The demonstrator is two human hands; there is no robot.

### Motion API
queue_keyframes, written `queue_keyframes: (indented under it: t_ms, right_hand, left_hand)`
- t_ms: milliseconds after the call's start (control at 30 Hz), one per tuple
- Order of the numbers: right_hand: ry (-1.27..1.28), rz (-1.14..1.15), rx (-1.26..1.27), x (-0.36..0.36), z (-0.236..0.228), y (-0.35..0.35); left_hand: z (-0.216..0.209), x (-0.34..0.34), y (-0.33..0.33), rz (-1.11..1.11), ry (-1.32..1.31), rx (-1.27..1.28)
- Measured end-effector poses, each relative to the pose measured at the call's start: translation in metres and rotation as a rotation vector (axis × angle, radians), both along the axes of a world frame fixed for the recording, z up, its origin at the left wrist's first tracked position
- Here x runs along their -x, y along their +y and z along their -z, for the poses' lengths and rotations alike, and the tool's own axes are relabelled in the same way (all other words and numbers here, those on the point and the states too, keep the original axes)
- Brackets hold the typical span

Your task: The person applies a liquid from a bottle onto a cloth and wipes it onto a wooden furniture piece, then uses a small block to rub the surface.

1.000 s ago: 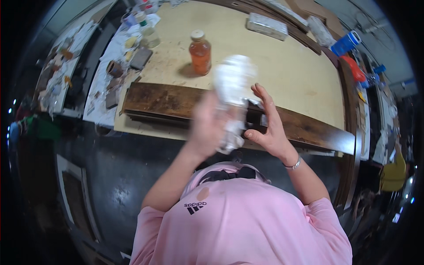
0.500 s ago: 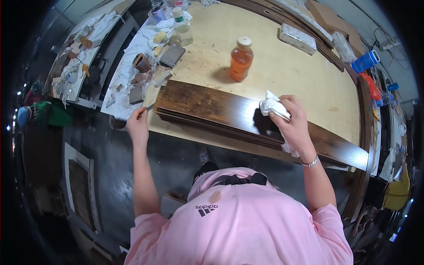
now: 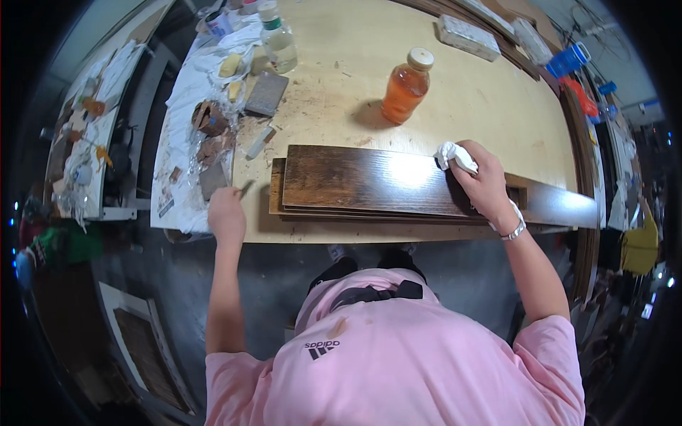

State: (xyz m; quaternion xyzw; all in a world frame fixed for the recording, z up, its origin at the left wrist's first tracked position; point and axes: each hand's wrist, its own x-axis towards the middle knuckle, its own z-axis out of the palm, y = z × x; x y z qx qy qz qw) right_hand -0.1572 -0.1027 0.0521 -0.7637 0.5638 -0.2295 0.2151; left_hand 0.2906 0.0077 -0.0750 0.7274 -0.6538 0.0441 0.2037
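My right hand (image 3: 484, 183) is closed on a crumpled white cloth (image 3: 455, 156), held at the right part of a glossy dark-brown wooden plank (image 3: 355, 176). That plank is uppermost in a stack, whose lower planks (image 3: 276, 190) jut out at the left. Over the table's near left corner, my left hand (image 3: 226, 211) pinches a thin dark tool (image 3: 246, 187); its kind is too small to make out, and only the tip shows past the fingers. Beyond the stack stands a capped bottle of orange-red liquid (image 3: 406, 89).
A grey sanding block (image 3: 267, 94), a small scraper-like piece (image 3: 261, 143) and a bottle of clear liquid (image 3: 279, 46) are on the table's left side. White sheeting (image 3: 181, 135) there carries a brown-stained cup (image 3: 210, 118). A wrapped block (image 3: 469, 37) sits at the back.
The view has shifted and turned. The top plank now lies nearly parallel to the table's front edge, its left end offset from those below. The cloth remains in my right hand.
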Motion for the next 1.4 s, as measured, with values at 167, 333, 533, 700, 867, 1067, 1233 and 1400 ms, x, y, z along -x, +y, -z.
queue_keyframes:
  t_ms: [167,333,533,700,867,1067,1233,1400]
  right_hand:
    - [0.019,0.013,0.048,0.006,0.007,0.001]
    - [-0.042,0.015,0.049,0.001,0.004,0.003]
    - [0.04,0.031,0.086,0.003,0.007,0.002]
    - [0.013,0.02,0.099,0.004,0.009,0.002]
    - [0.025,0.036,0.088,0.005,0.009,0.003]
    - [0.007,0.034,0.088,0.005,0.009,0.003]
    - [0.025,0.044,0.062,0.004,0.008,0.001]
    - [0.041,0.026,0.094,0.004,0.006,0.003]
  left_hand:
    - [-0.11,0.065,-0.035,0.277,0.787,0.114]
    - [-0.128,0.097,-0.06,0.838,0.329,-0.008]
    - [-0.122,0.097,-0.068,0.89,0.345,0.036]
    - [-0.12,0.092,-0.063,1.0,0.304,0.032]
    - [-0.121,0.103,-0.075,0.966,0.303,0.093]
    - [-0.118,0.081,-0.066,0.854,0.328,0.082]
    - [-0.123,0.081,-0.055,0.945,0.281,0.028]
    - [-0.121,0.072,-0.061,0.712,0.342,0.192]
